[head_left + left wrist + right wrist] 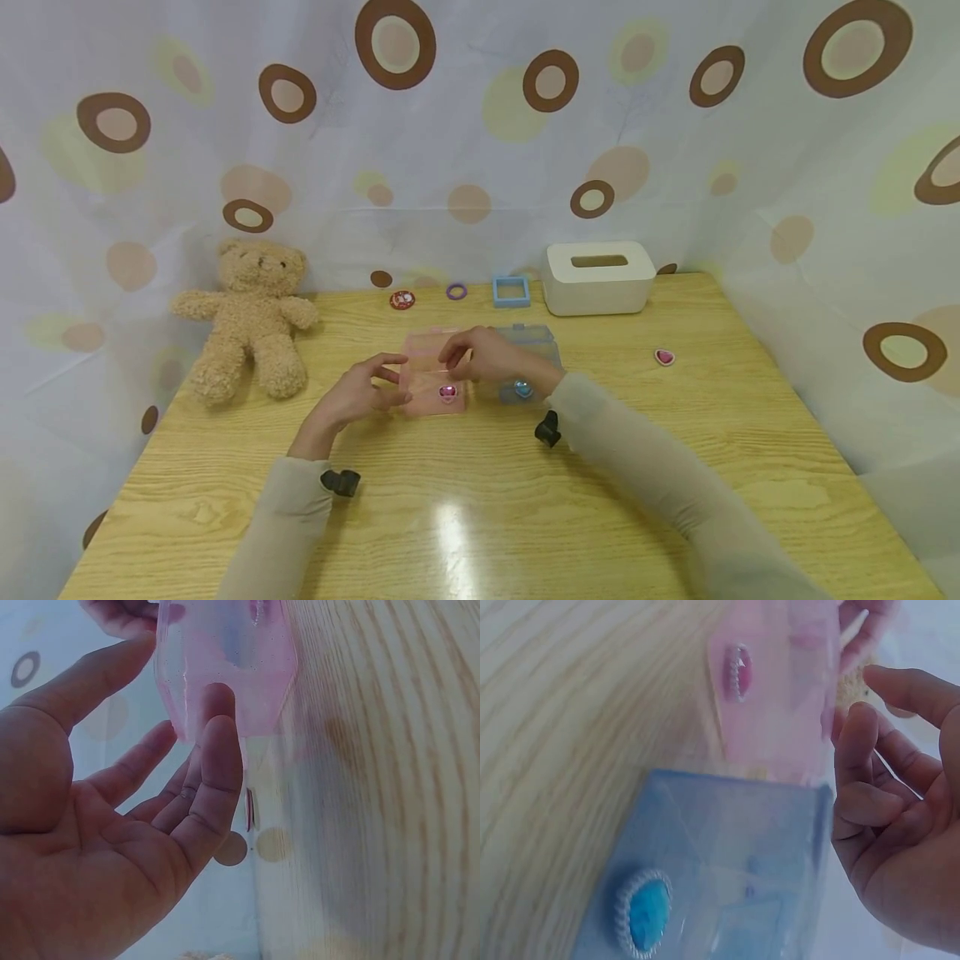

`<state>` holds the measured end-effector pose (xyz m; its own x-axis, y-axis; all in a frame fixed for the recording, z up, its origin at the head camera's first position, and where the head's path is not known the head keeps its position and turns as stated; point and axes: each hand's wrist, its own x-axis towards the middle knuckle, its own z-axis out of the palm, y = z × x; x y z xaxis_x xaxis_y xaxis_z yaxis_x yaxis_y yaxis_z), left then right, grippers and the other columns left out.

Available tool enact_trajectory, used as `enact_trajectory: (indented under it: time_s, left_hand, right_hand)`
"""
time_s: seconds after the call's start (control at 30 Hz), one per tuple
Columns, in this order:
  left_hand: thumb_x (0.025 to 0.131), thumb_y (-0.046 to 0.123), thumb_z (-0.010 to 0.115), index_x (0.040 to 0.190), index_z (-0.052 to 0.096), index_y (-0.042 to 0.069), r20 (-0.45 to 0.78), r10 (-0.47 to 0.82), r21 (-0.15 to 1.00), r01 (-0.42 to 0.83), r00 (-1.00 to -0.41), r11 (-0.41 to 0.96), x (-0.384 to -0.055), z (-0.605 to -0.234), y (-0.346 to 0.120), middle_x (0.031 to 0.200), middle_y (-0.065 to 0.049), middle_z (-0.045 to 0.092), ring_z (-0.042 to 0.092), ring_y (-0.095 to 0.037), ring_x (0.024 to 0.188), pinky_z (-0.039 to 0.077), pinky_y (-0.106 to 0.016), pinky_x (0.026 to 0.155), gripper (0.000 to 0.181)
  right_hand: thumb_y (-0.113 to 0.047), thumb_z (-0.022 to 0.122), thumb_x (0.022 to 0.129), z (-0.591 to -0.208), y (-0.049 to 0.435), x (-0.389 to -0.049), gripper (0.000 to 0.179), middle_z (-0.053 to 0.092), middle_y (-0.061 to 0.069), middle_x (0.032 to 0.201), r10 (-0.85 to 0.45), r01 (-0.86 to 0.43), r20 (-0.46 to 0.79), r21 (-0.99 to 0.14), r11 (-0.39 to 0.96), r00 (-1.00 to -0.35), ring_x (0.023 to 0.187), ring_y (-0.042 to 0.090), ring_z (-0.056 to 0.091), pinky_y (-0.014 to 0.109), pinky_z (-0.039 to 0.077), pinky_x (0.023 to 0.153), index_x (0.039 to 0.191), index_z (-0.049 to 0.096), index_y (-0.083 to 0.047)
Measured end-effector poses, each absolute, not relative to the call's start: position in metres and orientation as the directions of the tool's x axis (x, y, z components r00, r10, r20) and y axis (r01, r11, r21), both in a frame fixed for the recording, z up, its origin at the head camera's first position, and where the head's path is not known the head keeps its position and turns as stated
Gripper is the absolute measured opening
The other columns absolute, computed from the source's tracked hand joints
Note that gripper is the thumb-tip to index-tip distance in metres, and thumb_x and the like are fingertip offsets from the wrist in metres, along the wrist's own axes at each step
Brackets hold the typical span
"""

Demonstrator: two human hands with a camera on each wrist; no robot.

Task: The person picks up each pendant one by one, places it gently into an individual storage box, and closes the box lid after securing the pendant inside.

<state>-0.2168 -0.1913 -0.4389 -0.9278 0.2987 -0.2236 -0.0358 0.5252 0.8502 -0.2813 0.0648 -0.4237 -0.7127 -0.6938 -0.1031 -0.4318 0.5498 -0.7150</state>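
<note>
A see-through pink box (420, 403) with a pink heart gem (447, 392) on its front stands in the middle of the table. Close on its right is a see-through blue box (712, 825) bearing a blue heart gem (648, 913). My left hand (360, 390) is at the pink box's left side, fingers loosely bent and thumb apart; in the left wrist view its fingertips reach the box wall. Above the pink box is my right hand (486, 354), its thumb and bent fingers apart with nothing between them. It partly hides both boxes in the head view.
A teddy bear (255, 321) sits at the left. Along the back lie a red round badge (402, 300), a purple ring (457, 285), a light blue square frame (512, 303) and a white tissue box (598, 290). Another pink heart gem (664, 357) lies to the right.
</note>
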Motion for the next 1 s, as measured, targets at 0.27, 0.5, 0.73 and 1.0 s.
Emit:
enact_trajectory:
  time_s: [0.27, 0.5, 0.73, 1.0]
  left_hand:
    - [0.094, 0.018, 0.071, 0.150, 0.041, 0.007, -0.223, 0.302, 0.855, -0.037, -0.927, 0.517, -0.216, -0.438, -0.191, 0.134, -0.027, 0.053, 0.066, -0.025, 0.096, 0.058, -0.041, 0.080, 0.065]
    - [0.094, 0.016, 0.071, 0.150, 0.041, 0.007, -0.219, 0.302, 0.856, -0.034, -0.928, 0.516, -0.217, -0.439, -0.192, 0.134, -0.028, 0.053, 0.068, -0.023, 0.092, 0.059, -0.040, 0.078, 0.065]
    - [0.094, 0.016, 0.071, 0.150, 0.041, 0.006, -0.214, 0.307, 0.859, -0.029, -0.927, 0.511, -0.218, -0.440, -0.192, 0.133, -0.028, 0.052, 0.068, -0.024, 0.091, 0.059, -0.040, 0.077, 0.065]
    - [0.094, 0.016, 0.071, 0.151, 0.040, 0.006, -0.217, 0.311, 0.864, -0.034, -0.925, 0.502, -0.216, -0.439, -0.192, 0.133, -0.028, 0.052, 0.067, -0.025, 0.093, 0.059, -0.041, 0.078, 0.065]
  right_hand:
    - [-0.019, 0.066, 0.097, -0.417, 0.085, -0.285, 0.027, 0.070, 0.008, 0.109, -0.667, -0.341, -0.108, -0.793, 0.504, -0.737, 0.092, 0.033, 0.069, 0.041, 0.060, 0.075, 0.119, 0.069, -0.004]
    - [-0.027, 0.065, 0.098, -0.413, 0.108, -0.291, 0.027, 0.070, 0.004, 0.109, -0.601, -0.314, -0.099, -0.779, 0.542, -0.793, 0.080, 0.026, 0.069, 0.039, 0.058, 0.076, 0.119, 0.069, -0.011]
    - [-0.024, 0.061, 0.100, -0.412, 0.135, -0.296, 0.026, 0.070, 0.008, 0.111, -0.566, -0.270, -0.089, -0.811, 0.519, -0.819, 0.087, 0.041, 0.066, 0.052, 0.055, 0.083, 0.121, 0.068, -0.010]
    - [-0.024, 0.060, 0.101, -0.414, 0.169, -0.302, 0.033, 0.066, 0.012, 0.111, -0.512, -0.229, -0.091, -0.818, 0.528, -0.854, 0.082, 0.035, 0.064, 0.031, 0.048, 0.063, 0.126, 0.065, -0.003]
